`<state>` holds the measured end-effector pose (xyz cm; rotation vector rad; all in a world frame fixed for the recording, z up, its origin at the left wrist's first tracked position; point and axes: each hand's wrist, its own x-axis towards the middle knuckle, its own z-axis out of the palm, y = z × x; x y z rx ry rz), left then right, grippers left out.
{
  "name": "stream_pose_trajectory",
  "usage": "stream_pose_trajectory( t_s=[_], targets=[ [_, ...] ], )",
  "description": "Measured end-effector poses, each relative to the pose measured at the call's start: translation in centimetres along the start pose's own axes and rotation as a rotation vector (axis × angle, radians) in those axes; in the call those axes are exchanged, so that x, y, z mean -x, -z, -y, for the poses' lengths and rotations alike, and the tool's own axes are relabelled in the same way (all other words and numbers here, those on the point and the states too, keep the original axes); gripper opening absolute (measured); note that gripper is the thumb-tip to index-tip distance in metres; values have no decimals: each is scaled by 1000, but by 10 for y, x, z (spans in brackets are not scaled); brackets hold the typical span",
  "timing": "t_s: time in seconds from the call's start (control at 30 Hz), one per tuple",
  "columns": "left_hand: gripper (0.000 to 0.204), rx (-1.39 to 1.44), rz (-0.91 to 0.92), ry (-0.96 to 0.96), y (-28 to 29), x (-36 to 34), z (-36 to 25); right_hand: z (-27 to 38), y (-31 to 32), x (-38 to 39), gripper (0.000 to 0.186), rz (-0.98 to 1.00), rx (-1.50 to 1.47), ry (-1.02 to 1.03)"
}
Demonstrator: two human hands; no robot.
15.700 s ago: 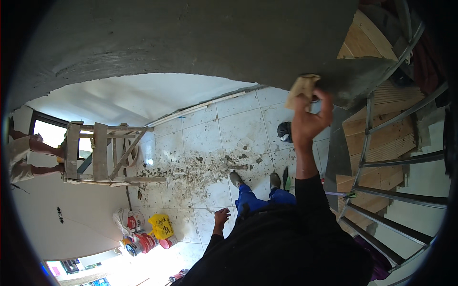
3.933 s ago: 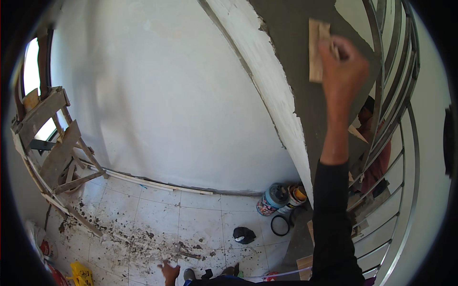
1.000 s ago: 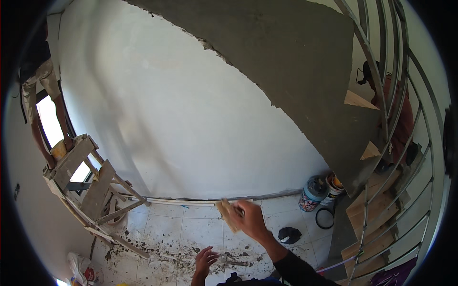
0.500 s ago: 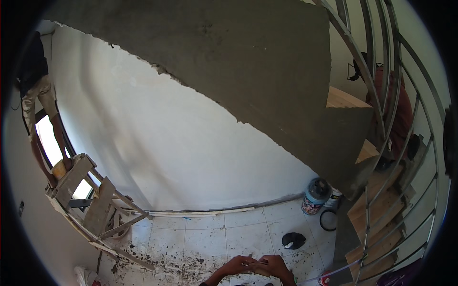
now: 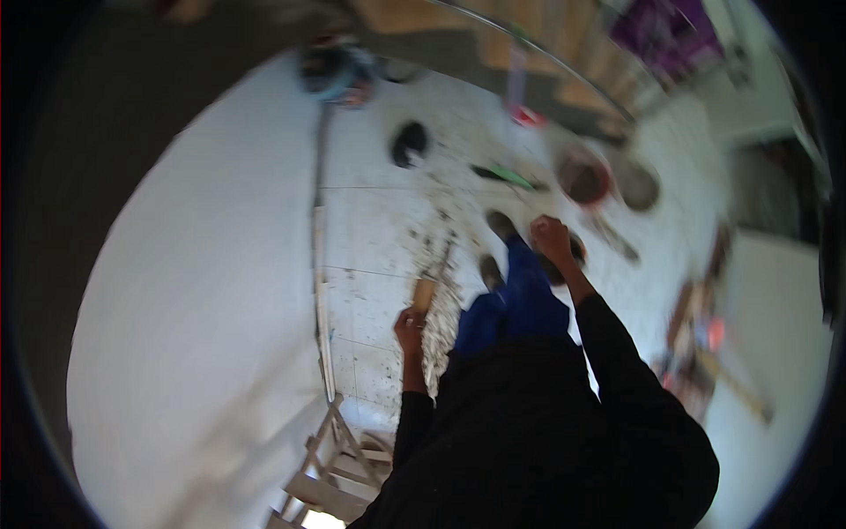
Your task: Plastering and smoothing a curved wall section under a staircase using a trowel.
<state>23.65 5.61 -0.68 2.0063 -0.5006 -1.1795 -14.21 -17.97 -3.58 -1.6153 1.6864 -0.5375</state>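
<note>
My left hand (image 5: 408, 331) is closed on a small tan rectangular block (image 5: 425, 294), held over the dirt-strewn floor; blur hides whether it is sponge or wood. Farther right, my right hand (image 5: 551, 233) is curled with its fingers together, and I cannot make out anything in it. Beneath that hand a dark round container (image 5: 574, 257) shows in part, the rest hidden by the hand and forearm. My legs in blue trousers (image 5: 526, 295) stand between the two hands.
A reddish bucket (image 5: 584, 176) and a grey round container (image 5: 638, 186) stand at the right. A green-and-dark long tool (image 5: 507, 175) and a black bundle (image 5: 410, 144) lie on the floor. The staircase (image 5: 564, 53) rises at the far side; a wooden scaffold (image 5: 339, 480) stands near left.
My view has swung right and down, blurring the picture. My hands, together on a tan piece before, are now apart, with the tan block in the left one.
</note>
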Motion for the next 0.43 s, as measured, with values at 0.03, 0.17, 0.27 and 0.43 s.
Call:
stream_pose_trajectory(
  t_s=[0.03, 0.17, 0.27, 0.43],
  targets=[
    [25, 122, 9, 115, 10, 4, 12, -42, -5, 36, 22, -34, -159, -180],
    [25, -18, 72, 375, -5, 47, 84, -295, 1, 306, 26, -184, 128, -732],
    [26, -4, 107, 494, -19, 69, 112, -348, 37, 483, 22, 382, 662, -815],
    [32, -100, 317, 528, -5, 55, 119, -274, -1, 547, 6, -107, 187, -1093]
  ],
)
